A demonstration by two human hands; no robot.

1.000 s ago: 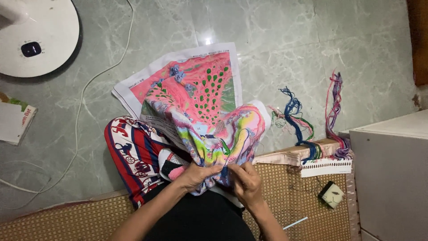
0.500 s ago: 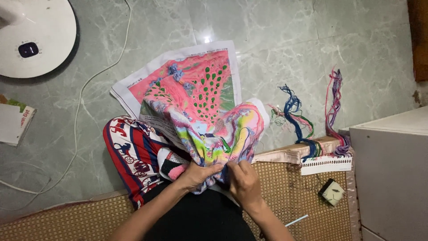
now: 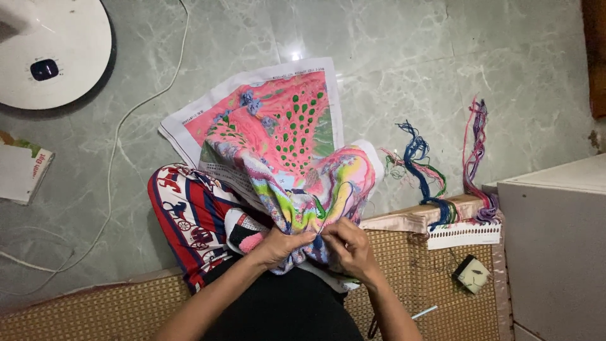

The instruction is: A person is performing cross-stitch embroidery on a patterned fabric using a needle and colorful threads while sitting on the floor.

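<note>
While both hands work close to the body, I see almost no change from a second ago: they stay bunched at the near edge of the embroidery cloth [image 3: 297, 183], with only a slight shift of the head view. That tells me the same stitch is still in hand. The left hand [image 3: 281, 245] is clenched on a gathered fold of the cloth, propping it up. The right hand [image 3: 349, 247] pinches its fingertips together against that fold; whether a needle sits between them I cannot tell, it is too small to see. The cloth, pink with green dots, drapes from the lap over a red patterned trouser leg [image 3: 189, 218] onto the marble floor [image 3: 410, 57]. To the right, a thread organiser card [image 3: 464, 235] holds coloured floss skeins [image 3: 423, 167]. Farthest left stands a white fan base [image 3: 53, 53].
</note>
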